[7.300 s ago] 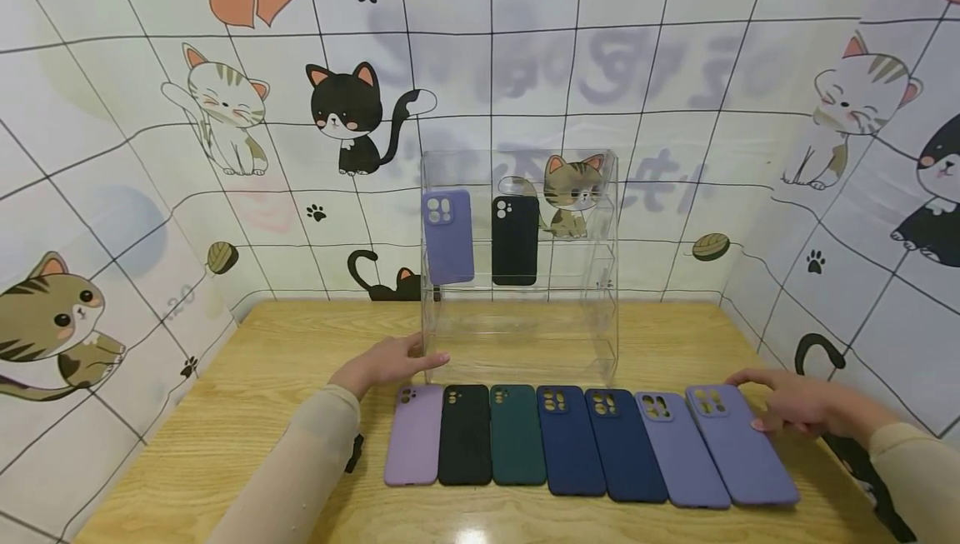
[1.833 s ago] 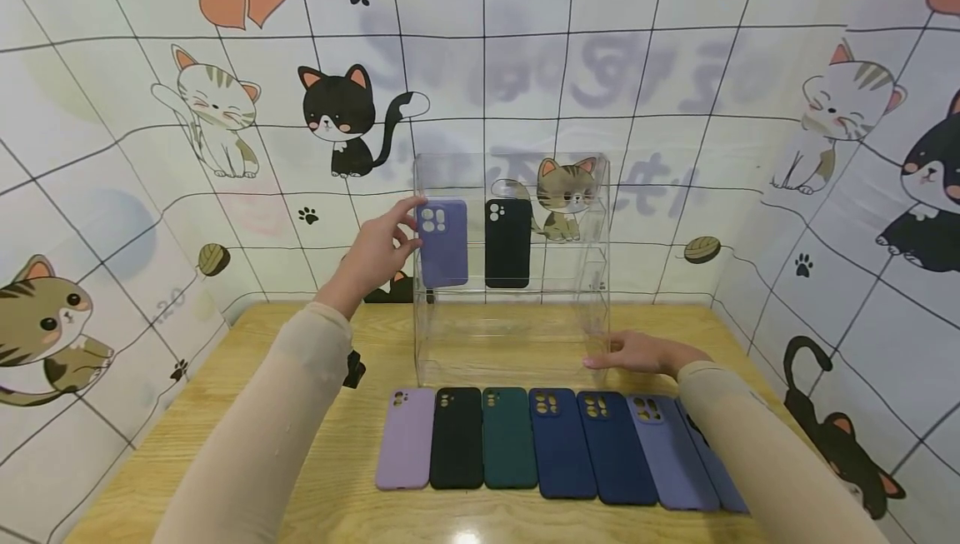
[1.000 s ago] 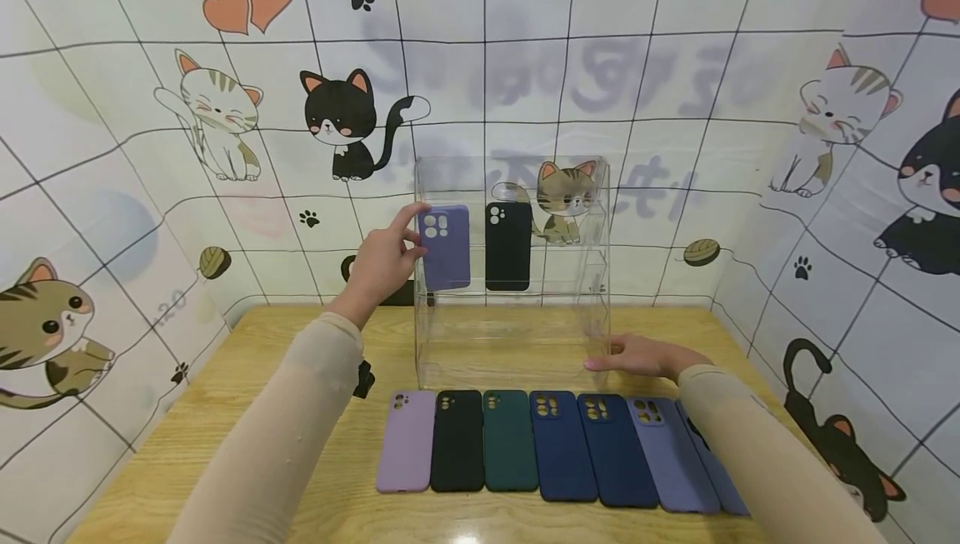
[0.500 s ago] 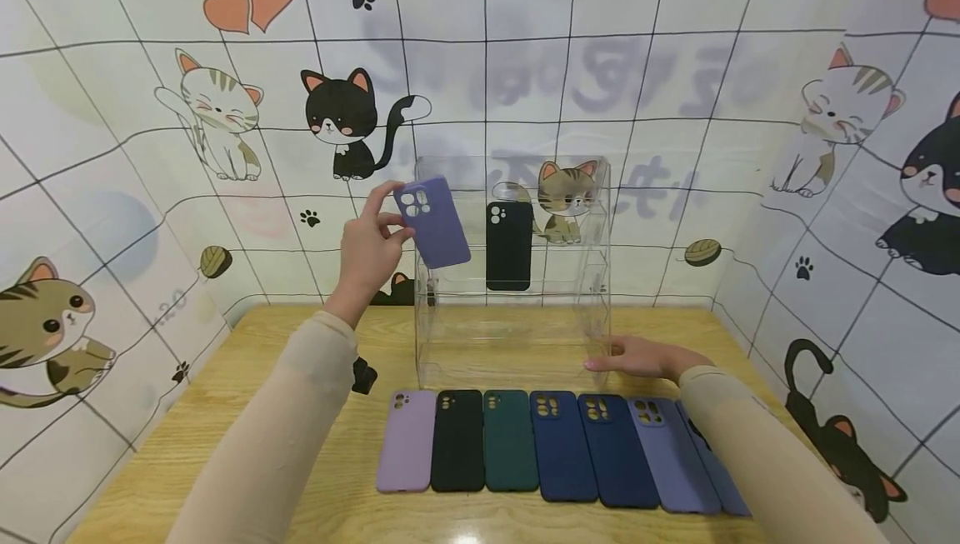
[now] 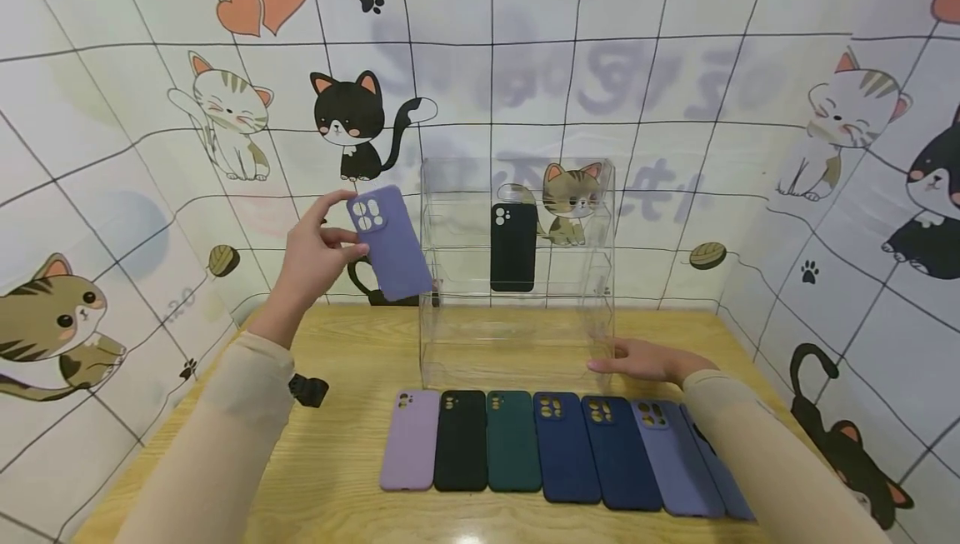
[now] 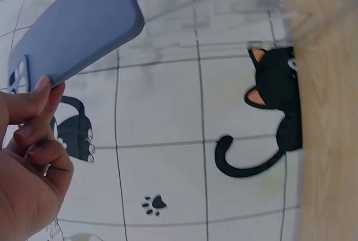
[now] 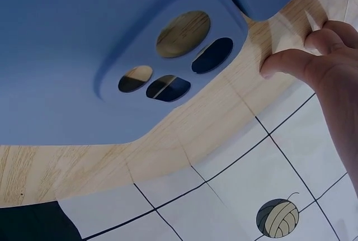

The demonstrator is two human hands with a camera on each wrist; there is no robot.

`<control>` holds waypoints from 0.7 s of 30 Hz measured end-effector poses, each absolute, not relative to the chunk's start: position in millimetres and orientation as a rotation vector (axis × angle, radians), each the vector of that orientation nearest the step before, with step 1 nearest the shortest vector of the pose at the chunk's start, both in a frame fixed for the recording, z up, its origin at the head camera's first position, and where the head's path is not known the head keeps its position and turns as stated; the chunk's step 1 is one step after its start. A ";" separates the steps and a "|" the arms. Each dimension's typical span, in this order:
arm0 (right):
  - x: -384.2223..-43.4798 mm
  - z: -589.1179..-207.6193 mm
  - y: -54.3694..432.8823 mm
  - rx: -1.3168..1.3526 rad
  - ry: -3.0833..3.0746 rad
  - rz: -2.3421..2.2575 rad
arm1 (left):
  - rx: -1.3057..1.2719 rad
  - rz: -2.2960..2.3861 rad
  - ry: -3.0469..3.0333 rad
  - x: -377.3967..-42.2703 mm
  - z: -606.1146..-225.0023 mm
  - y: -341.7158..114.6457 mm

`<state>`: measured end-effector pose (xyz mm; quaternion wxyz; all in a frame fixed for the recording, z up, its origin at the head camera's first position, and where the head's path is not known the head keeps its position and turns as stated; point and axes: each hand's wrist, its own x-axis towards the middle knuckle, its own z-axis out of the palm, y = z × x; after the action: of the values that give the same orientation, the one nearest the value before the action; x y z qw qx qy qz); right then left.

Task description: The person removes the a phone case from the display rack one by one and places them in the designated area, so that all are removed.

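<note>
Off the left side of the clear display rack (image 5: 517, 342), my left hand (image 5: 318, 248) pinches a lavender phone case (image 5: 405, 261) by its upper left edge. The case is tilted, its camera cutouts facing me; the left wrist view shows thumb and fingertips at the edge of that case (image 6: 84, 23). A black phone case (image 5: 513, 252) stands upright on the rack. My right hand (image 5: 648, 359) grips the rack's lower right side, thumb in front. In the right wrist view, the right hand (image 7: 330, 56) is beyond a large lavender case (image 7: 56, 67) lying close to the camera.
In front of the rack lies a row of phone cases on the wooden table (image 5: 352, 461): pale purple (image 5: 410, 444), black (image 5: 461, 444), green (image 5: 514, 444), two navy ones and two lavender ones. My right sleeve (image 5: 765, 452) partly covers the last. A cat-print wall covering (image 5: 465, 69) stands behind.
My left hand went from the rack's base up to the lavender case, lifted it out and drew it left. My right hand moved from the row's right end to the rack and stays there.
</note>
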<state>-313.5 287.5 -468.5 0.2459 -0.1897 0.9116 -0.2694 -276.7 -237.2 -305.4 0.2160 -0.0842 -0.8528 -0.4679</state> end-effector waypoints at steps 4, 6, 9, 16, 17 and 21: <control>-313.6 -469.4 286.4 -0.497 2.491 -0.739 | -0.183 -1.262 -2.489 -263.2 -322.2 -257.3; -313.7 -469.3 286.2 -0.509 2.490 -0.737 | -0.154 -1.266 -2.545 -257.1 -332.5 -268.2; -314.2 -468.3 286.9 -0.533 2.490 -0.733 | -0.130 -1.307 -2.663 -248.9 -349.5 -282.2; -314.8 -466.5 285.9 -0.486 2.495 -0.739 | -0.115 -1.360 -2.972 -234.2 -406.6 -290.3; -314.6 -466.8 285.6 -0.483 2.494 -0.738 | -0.104 -1.365 -3.002 -231.9 -415.0 -290.2; -314.0 -468.3 285.2 -0.478 2.496 -0.734 | -0.048 -1.411 -3.079 -223.3 -443.3 -290.2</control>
<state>-314.0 285.2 -468.3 0.2458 -0.1753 0.9146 -0.2690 -223.3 -290.2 -443.3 -0.1224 -0.0140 -0.9022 -0.4134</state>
